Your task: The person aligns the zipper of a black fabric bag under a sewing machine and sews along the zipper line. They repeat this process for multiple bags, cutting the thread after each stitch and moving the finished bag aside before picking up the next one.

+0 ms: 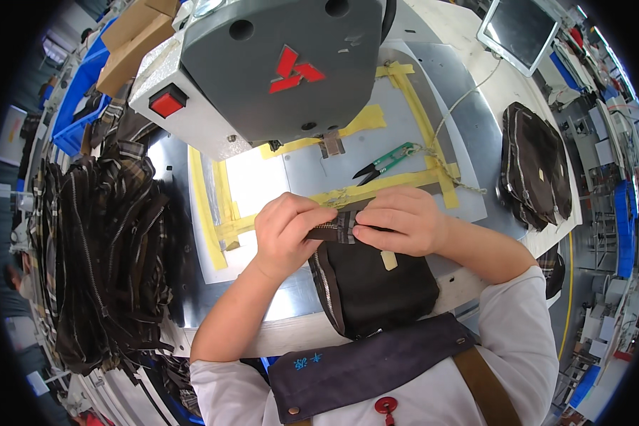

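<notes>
- Dark brown fabric forms the zipper pouch (pixel 373 284), which is laid on the metal work plate (pixel 468 135) just before the table's near edge, its upper end raised between both hands.
- The left hand (pixel 289 231) is curled inward with the wrist bent, its fingers and thumb pinched tight on the pouch's zipper end (pixel 337 228).
- The right hand (pixel 402 220) is brought in from the right, knuckles up, fingertips closed on the same plaid-edged end, touching the left hand's fingers.
- Metal zipper teeth are seen running down the pouch's left side; a small pale tag is stitched to its front.
- Yellow tape strips (pixel 419 113) are stuck in a frame shape on the smooth plate.
- Green-handled thread snips (pixel 385 163) are tied to a cord beyond the hands.
- A grey sewing machine head (pixel 277 64) overhangs the plate.
- Dark plaid zippered pieces (pixel 106 248) are piled at the left; finished pouches (pixel 532 167) are stacked at the right.
</notes>
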A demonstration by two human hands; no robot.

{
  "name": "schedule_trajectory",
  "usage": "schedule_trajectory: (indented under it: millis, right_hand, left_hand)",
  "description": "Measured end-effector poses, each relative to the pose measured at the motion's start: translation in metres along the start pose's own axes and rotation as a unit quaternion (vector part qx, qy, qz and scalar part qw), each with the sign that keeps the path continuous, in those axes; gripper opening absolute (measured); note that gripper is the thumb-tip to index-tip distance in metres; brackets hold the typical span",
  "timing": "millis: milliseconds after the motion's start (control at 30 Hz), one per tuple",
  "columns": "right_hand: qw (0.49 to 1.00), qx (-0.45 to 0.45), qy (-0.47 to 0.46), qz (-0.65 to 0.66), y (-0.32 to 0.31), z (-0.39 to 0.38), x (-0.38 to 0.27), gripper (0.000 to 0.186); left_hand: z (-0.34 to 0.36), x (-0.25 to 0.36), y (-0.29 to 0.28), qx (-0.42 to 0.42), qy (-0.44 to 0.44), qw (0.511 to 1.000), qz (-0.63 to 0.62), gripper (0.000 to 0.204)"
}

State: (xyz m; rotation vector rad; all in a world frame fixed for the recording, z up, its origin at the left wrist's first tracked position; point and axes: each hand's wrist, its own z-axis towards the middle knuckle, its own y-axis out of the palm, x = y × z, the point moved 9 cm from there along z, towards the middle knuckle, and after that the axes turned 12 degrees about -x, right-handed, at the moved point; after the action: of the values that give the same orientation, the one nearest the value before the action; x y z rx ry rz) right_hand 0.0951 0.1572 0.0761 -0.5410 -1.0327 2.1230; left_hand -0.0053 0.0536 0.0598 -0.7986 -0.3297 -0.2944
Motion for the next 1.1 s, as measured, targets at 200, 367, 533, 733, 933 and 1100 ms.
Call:
schedule_trajectory:
  millis: [200, 367, 533, 733, 933, 1100]
  right_hand:
    - [0.807, 0.100, 0.368, 0.452, 0.014, -0.046, 0.046, 0.026]
    - [0.752, -0.196, 0.503, 0.377, 0.018, -0.103, 0.014, 0.034]
    - [0.735, 0.049, 0.642, 0.213, -0.098, -0.194, 0.058, 0.023]
    - [0.689, 0.244, 0.660, 0.173, -0.246, -0.332, 0.135, 0.048]
    - [0.808, 0.003, 0.520, -0.278, -0.205, -0.221, 0.126, 0.035]
    - [0.935, -0.138, 0.318, -0.073, -0.030, -0.055, 0.070, 0.033]
  left_hand:
    - [0.000, -0.001, -0.008, 0.038, -0.033, 0.999, -0.002, 0.035]
    - [0.000, 0.014, 0.004, -0.007, 0.008, 0.999, -0.031, 0.039]
    - [0.004, 0.003, 0.012, -0.025, -0.056, 0.996, -0.072, 0.038]
    - [-0.003, -0.011, 0.028, -0.090, -0.127, 0.984, -0.086, 0.029]
    - [0.007, 0.015, 0.018, -0.096, -0.056, 0.994, -0.011, 0.021]
    - [0.025, 0.052, -0.042, -0.088, 0.003, 0.985, 0.151, 0.021]
